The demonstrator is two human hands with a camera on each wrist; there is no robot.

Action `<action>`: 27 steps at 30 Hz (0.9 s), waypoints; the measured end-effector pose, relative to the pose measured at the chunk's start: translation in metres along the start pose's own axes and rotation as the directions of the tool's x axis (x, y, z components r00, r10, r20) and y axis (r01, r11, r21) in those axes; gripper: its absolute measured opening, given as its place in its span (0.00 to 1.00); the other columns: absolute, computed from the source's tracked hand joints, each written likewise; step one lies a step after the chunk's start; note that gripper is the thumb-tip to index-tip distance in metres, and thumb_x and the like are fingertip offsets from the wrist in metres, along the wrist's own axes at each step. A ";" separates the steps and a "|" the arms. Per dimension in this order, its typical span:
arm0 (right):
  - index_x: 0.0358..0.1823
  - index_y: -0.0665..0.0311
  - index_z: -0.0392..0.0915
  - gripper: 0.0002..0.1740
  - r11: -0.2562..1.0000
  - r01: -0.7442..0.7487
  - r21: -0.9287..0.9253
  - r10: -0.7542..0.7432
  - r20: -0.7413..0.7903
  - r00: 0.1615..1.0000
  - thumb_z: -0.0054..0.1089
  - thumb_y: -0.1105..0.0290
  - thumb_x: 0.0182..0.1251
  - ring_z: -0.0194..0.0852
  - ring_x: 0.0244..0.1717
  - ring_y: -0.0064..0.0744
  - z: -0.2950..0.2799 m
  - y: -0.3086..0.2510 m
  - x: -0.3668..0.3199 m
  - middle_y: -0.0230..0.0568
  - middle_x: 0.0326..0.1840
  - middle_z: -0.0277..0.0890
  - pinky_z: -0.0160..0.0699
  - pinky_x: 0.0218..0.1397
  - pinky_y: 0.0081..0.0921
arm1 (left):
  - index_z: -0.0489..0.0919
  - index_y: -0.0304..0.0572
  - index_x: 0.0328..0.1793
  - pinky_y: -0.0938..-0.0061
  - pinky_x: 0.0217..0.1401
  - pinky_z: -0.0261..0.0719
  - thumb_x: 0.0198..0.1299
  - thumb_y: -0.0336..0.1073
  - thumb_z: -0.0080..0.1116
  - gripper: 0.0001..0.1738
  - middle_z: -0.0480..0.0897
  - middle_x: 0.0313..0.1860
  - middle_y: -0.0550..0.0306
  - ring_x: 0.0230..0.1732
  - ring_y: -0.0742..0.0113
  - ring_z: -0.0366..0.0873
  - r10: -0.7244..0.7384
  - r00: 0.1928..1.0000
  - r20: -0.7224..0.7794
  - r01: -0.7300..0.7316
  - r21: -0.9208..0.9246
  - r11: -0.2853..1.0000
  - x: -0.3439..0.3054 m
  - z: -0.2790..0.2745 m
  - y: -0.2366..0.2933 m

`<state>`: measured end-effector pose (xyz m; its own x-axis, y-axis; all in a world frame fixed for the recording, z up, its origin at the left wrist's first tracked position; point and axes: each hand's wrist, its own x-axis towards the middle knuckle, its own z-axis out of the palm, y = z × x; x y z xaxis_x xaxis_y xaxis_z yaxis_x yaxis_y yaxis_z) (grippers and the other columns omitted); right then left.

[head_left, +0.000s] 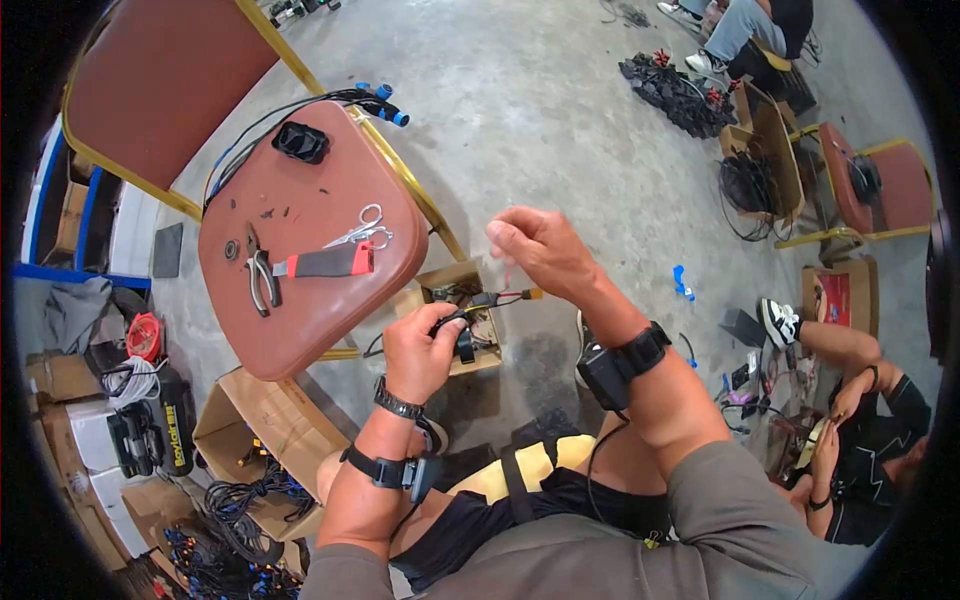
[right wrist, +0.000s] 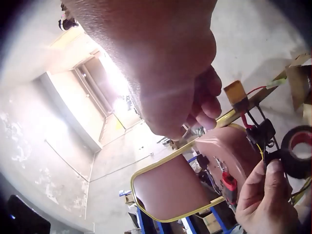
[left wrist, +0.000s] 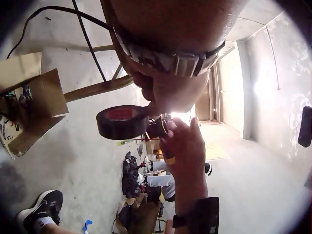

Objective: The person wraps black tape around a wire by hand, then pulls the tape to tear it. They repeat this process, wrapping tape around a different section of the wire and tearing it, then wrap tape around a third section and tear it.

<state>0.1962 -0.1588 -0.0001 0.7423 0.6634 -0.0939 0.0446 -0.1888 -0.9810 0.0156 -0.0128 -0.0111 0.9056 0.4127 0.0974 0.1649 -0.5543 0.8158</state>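
My left hand (head_left: 420, 350) pinches a black-wrapped cable between thumb and fingers. A roll of black electrical tape (left wrist: 122, 122) hangs right at its fingertips. From the grip the cable runs to a small black block (right wrist: 262, 131), then red and black wires with a yellow connector (head_left: 535, 293) at the end. Above that connector my right hand (head_left: 548, 250) is raised, its fingers bent inward. A thin reddish strand (head_left: 508, 272) shows just below those fingers; I cannot tell whether they hold it.
On the chair seat (head_left: 300, 345) lie pliers (head_left: 262, 270), scissors (head_left: 365, 230), a red-and-black cutter (head_left: 325, 262) and a black case (head_left: 300, 142). Under the hands stands an open cardboard box (head_left: 487, 362). Cable-filled boxes (head_left: 270, 420) are at left; another person (head_left: 850, 450) sits at right.
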 end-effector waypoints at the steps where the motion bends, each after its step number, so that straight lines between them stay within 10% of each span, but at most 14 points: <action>1: 0.38 0.68 0.84 0.15 0.994 -0.073 0.086 0.071 0.025 0.997 0.62 0.62 0.73 0.75 0.27 0.16 -0.003 -0.016 -0.004 0.31 0.26 0.80 0.77 0.31 0.20 | 0.86 0.40 0.40 0.66 0.31 0.77 0.54 0.30 0.68 0.08 0.84 0.27 0.48 0.27 0.53 0.82 0.001 1.000 -0.002 -0.001 0.004 1.000 0.001 -0.001 0.000; 4: 0.32 0.69 0.85 0.16 0.985 -0.117 0.129 0.101 0.127 0.987 0.63 0.62 0.70 0.74 0.21 0.18 -0.011 -0.029 -0.010 0.34 0.21 0.80 0.73 0.25 0.19 | 0.86 0.33 0.40 0.73 0.33 0.78 0.58 0.29 0.67 0.06 0.86 0.27 0.55 0.28 0.72 0.81 -0.285 0.958 0.044 0.288 -0.207 0.935 0.001 -0.003 0.000; 14: 0.32 0.69 0.86 0.15 0.973 -0.212 0.093 0.174 0.313 0.934 0.64 0.63 0.67 0.76 0.21 0.19 -0.024 -0.033 -0.017 0.35 0.22 0.82 0.76 0.25 0.21 | 0.84 0.32 0.42 0.83 0.36 0.72 0.61 0.26 0.66 0.05 0.82 0.30 0.66 0.31 0.83 0.72 -0.390 0.921 -0.001 0.349 -0.439 0.828 0.006 -0.003 -0.018; 17: 0.43 0.69 0.85 0.17 0.956 0.001 -0.293 0.137 0.450 0.882 0.64 0.60 0.67 0.84 0.39 0.36 -0.011 -0.013 -0.013 0.48 0.35 0.85 0.81 0.47 0.35 | 0.83 0.35 0.42 0.85 0.30 0.69 0.62 0.26 0.66 0.04 0.81 0.28 0.66 0.27 0.84 0.71 -0.374 0.926 0.052 0.338 -0.553 0.761 0.006 -0.005 -0.014; 20: 0.53 0.67 0.82 0.21 0.952 0.083 -0.294 0.062 0.452 0.890 0.63 0.59 0.68 0.82 0.50 0.42 0.008 -0.015 -0.017 0.55 0.48 0.82 0.77 0.56 0.39 | 0.82 0.36 0.44 0.85 0.23 0.67 0.64 0.28 0.66 0.05 0.80 0.27 0.66 0.22 0.83 0.71 -0.346 0.930 0.126 0.341 -0.648 0.681 0.006 -0.008 -0.010; 24: 0.51 0.69 0.81 0.20 0.962 0.269 0.035 -0.264 0.359 0.895 0.64 0.59 0.68 0.80 0.50 0.37 0.034 0.009 -0.013 0.48 0.48 0.82 0.76 0.54 0.38 | 0.81 0.36 0.47 0.84 0.18 0.65 0.65 0.30 0.65 0.08 0.81 0.28 0.62 0.19 0.79 0.73 -0.229 0.922 0.313 0.387 -0.772 0.504 0.006 -0.015 -0.009; 27: 0.46 0.70 0.82 0.17 0.993 -0.013 0.114 -0.060 0.604 0.795 0.63 0.61 0.69 0.77 0.45 0.28 0.033 0.012 -0.003 0.37 0.42 0.82 0.75 0.50 0.31 | 0.80 0.34 0.50 0.82 0.19 0.69 0.66 0.30 0.62 0.10 0.82 0.28 0.57 0.19 0.75 0.74 -0.194 0.905 0.377 0.424 -0.827 0.369 0.005 -0.016 -0.009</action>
<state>0.1729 -0.1394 -0.0174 0.1831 0.9759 -0.1188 -0.0414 -0.1131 -0.9927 0.0126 0.0062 -0.0086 0.9354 0.2087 -0.2855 0.1215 0.5684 0.8137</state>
